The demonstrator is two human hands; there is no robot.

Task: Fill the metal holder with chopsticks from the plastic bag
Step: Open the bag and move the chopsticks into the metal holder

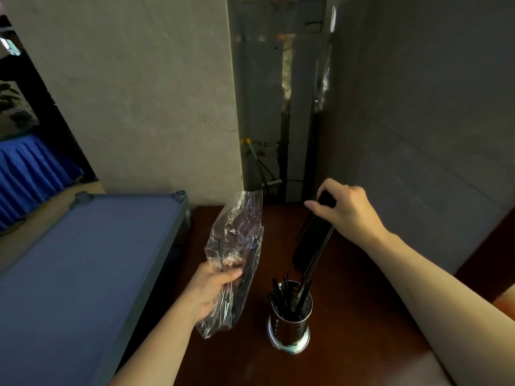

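Observation:
A shiny perforated metal holder [289, 330] stands on the dark wooden table [362, 316], with several black chopsticks sticking out of it. My right hand [344, 208] grips the top of a bundle of black chopsticks [312, 246], held tilted above the holder; their lower tips reach its rim. My left hand [211, 288] holds a crumpled clear plastic bag [237, 246] upright to the left of the holder. A few dark chopsticks show through the bag.
A blue-grey shelf [83, 274] with raised corner posts lies left of the table, close to my left arm. A pale wall and a grey metal panel [278, 107] rise just behind the table. Blue cloth [25, 174] hangs at far left.

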